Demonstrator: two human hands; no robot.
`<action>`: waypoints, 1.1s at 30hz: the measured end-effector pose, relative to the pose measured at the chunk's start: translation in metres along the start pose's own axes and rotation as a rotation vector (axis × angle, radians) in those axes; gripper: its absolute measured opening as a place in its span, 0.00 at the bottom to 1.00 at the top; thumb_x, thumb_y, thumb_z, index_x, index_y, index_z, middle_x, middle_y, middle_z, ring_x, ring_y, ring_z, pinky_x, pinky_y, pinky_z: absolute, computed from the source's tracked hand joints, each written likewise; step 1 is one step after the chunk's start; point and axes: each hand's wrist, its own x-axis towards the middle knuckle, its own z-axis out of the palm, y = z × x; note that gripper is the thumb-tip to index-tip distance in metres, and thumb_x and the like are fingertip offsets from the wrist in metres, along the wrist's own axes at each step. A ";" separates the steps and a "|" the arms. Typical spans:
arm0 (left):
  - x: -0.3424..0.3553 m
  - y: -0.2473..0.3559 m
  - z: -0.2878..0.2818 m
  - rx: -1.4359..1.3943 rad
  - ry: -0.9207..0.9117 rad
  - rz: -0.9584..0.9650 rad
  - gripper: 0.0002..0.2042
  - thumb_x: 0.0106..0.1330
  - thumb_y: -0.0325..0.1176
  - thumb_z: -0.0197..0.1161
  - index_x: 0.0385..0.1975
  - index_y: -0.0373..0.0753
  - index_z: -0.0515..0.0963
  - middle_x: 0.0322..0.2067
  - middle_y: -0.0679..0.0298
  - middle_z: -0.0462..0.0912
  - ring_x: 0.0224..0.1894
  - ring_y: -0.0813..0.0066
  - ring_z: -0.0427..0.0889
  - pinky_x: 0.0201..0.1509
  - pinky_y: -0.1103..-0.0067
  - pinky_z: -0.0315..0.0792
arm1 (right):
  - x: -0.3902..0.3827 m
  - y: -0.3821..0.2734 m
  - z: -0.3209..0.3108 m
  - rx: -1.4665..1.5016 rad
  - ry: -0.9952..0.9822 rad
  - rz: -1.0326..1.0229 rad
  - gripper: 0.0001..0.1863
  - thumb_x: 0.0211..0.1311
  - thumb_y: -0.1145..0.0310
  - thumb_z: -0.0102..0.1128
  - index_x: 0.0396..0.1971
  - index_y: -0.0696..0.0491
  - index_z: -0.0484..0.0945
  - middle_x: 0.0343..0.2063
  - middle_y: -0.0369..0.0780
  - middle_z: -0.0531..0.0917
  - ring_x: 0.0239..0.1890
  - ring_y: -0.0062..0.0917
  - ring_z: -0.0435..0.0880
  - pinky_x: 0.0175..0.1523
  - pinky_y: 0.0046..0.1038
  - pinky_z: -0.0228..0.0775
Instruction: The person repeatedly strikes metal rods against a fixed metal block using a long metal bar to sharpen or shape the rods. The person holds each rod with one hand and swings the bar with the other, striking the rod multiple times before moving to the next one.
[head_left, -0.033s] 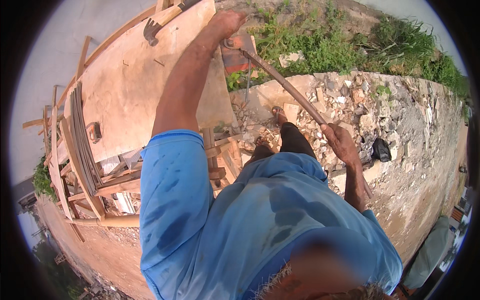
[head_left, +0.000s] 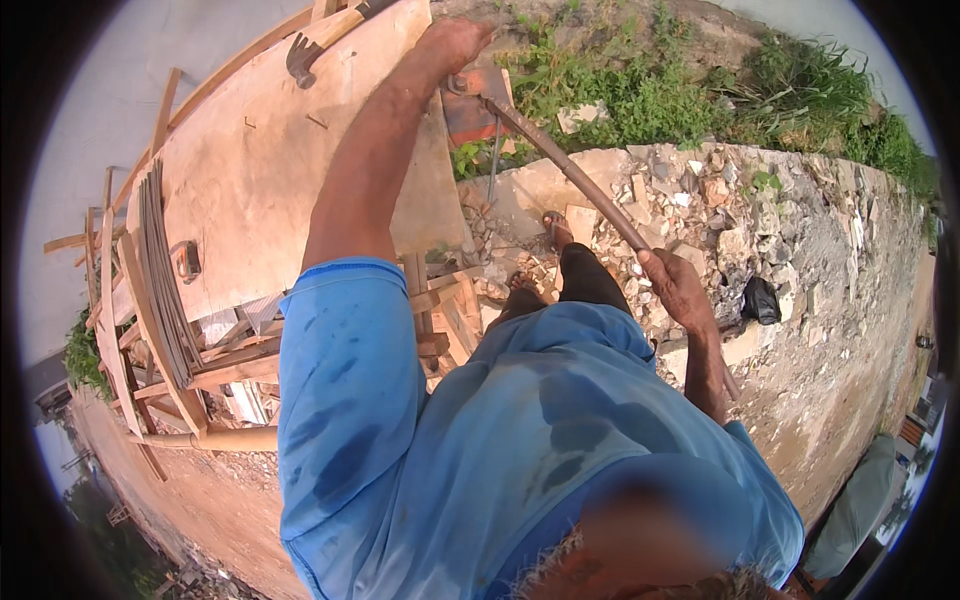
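My right hand (head_left: pixel 682 288) is closed around a long brown metal bar (head_left: pixel 580 177), its lower end passing beside my forearm. The bar slants up to a red metal plate (head_left: pixel 472 122) with a bolt-like part, at the edge of a plywood board (head_left: pixel 270 195). Beyond that plate, at the board's far right corner, my left hand (head_left: pixel 457 44) has its fingers curled together; what they hold, if anything, is hidden. A thin rod (head_left: pixel 495 160) hangs down beside the red plate. On the board lies a claw hammer (head_left: pixel 318 50).
Thin grey metal strips (head_left: pixel 165 275) and a small orange-and-black object (head_left: pixel 187 262) lie on the board, where nails (head_left: pixel 316 122) stick out. Timber framing (head_left: pixel 235 375) supports it. Broken rubble (head_left: pixel 720 200) and a black plastic bag (head_left: pixel 762 301) lie to the right, weeds (head_left: pixel 640 95) beyond.
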 end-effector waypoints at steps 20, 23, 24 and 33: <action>-0.003 -0.011 -0.059 -0.998 -0.066 -0.521 0.18 0.63 0.45 0.68 0.43 0.37 0.83 0.26 0.69 0.76 0.27 0.81 0.75 0.30 0.76 0.73 | 0.112 0.059 -0.060 0.464 -0.197 -0.275 0.22 0.66 0.49 0.63 0.24 0.52 0.75 0.16 0.25 0.67 0.18 0.10 0.62 0.21 0.20 0.52; -0.006 0.012 -0.062 -0.975 0.131 -0.630 0.18 0.63 0.45 0.69 0.44 0.37 0.84 0.29 0.66 0.80 0.27 0.79 0.75 0.30 0.75 0.72 | 0.138 0.070 -0.049 0.642 -0.187 -0.248 0.22 0.67 0.49 0.61 0.21 0.48 0.70 0.14 0.24 0.65 0.16 0.07 0.60 0.19 0.17 0.49; -0.003 0.019 -0.065 -0.905 0.248 -0.618 0.17 0.64 0.45 0.68 0.44 0.38 0.84 0.30 0.64 0.82 0.26 0.78 0.75 0.28 0.74 0.71 | 0.149 0.074 -0.045 0.679 -0.153 -0.272 0.21 0.68 0.49 0.61 0.21 0.47 0.69 0.13 0.24 0.64 0.14 0.08 0.58 0.17 0.17 0.47; 0.026 0.115 -0.069 -0.720 0.399 -0.453 0.14 0.66 0.42 0.62 0.43 0.40 0.83 0.28 0.56 0.83 0.32 0.58 0.82 0.37 0.62 0.73 | 0.250 0.127 -0.062 0.597 -0.108 0.141 0.23 0.68 0.44 0.57 0.23 0.46 0.66 0.10 0.25 0.61 0.08 0.10 0.57 0.12 0.19 0.47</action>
